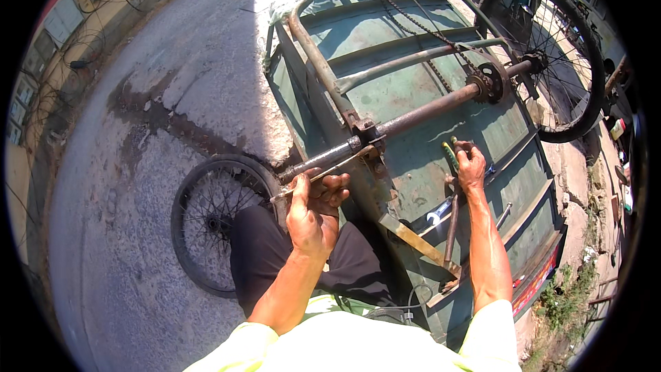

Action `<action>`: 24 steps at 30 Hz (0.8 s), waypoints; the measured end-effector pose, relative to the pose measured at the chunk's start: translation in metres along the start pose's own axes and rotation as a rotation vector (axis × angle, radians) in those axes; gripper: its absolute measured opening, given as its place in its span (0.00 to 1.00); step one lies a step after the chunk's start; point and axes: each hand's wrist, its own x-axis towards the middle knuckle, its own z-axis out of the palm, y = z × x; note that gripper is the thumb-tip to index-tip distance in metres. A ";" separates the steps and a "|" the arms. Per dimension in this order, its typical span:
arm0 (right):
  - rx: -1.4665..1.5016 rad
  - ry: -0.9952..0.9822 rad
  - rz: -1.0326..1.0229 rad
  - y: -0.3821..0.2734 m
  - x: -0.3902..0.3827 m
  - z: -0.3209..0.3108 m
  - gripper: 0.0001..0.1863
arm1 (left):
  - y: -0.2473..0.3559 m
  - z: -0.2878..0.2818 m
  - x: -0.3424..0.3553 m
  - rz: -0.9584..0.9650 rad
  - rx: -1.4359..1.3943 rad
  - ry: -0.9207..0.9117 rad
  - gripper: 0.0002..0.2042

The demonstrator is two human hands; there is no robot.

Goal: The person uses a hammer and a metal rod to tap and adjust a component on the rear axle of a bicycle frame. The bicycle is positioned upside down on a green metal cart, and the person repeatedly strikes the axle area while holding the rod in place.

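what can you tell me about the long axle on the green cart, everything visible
The axle is a long, round bar of rusty-looking metal, brown along its middle, darker and glossier toward its left end. It slants up to the right across the green cart, passing a bracket. A toothed sprocket sits near its right end, just short of a spoked wheel. The left hand is by its left end; contact is unclear.

The left hand (315,210) is hiding part of a thin rod (341,164); the right hand (471,167) is partly covering a green-handled tool (449,156); a trouser leg (258,255) is concealing some of a wheel (215,224).
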 end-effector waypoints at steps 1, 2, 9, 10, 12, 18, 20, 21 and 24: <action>-0.006 0.005 -0.002 -0.001 0.000 -0.001 0.14 | -0.001 -0.004 0.002 -0.015 -0.052 -0.045 0.17; -0.011 0.009 -0.004 0.000 0.000 -0.001 0.14 | -0.003 -0.006 0.002 -0.043 -0.093 -0.045 0.18; 0.051 -0.001 0.035 0.001 -0.001 -0.001 0.14 | -0.024 -0.008 0.002 -0.182 -0.374 -0.039 0.18; 0.044 -0.006 0.022 -0.001 -0.001 -0.002 0.14 | -0.027 -0.008 0.004 -0.200 -0.417 -0.041 0.19; 0.045 -0.011 0.010 0.000 -0.001 -0.002 0.14 | -0.031 -0.007 0.004 -0.245 -0.487 -0.014 0.19; 0.068 -0.012 0.032 0.002 0.000 -0.002 0.13 | -0.022 0.018 -0.003 0.079 -0.023 -0.069 0.15; 0.085 -0.014 0.028 0.001 0.001 0.000 0.13 | -0.011 0.043 -0.003 0.269 0.456 -0.143 0.12; 0.084 -0.015 0.037 0.003 0.000 0.000 0.13 | -0.007 0.059 -0.001 0.345 0.629 -0.186 0.10; 0.083 -0.009 0.035 0.006 0.003 0.001 0.13 | 0.004 0.072 0.015 0.346 0.764 -0.298 0.09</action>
